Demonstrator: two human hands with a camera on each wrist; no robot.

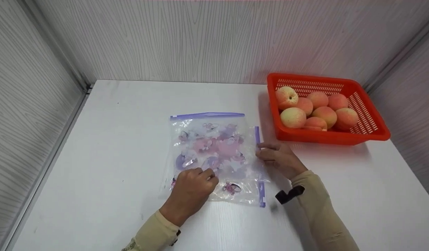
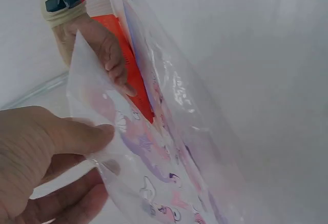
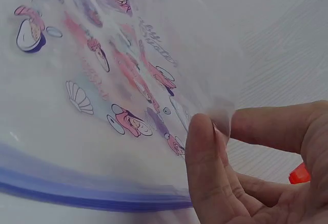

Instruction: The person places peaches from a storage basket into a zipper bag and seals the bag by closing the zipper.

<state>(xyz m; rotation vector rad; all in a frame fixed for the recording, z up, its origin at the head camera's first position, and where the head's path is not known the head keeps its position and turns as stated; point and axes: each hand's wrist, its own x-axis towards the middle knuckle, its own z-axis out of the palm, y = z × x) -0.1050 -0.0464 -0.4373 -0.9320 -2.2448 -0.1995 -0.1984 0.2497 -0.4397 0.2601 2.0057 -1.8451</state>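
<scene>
One lower bag partly hidden beneath upper bag and left hand

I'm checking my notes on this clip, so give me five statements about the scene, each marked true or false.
1. Several peaches lie in the red plastic basket. True.

2. The left hand rests on the basket's rim. False: it pinches the plastic of a printed zip bag.

3. The right hand pinches clear plastic between thumb and finger. True.

4. The zip strip along the far edge of the top bag is green. False: it is purple.

5. In the head view, the basket stands to the left of the bags. False: it stands to their right.
</scene>
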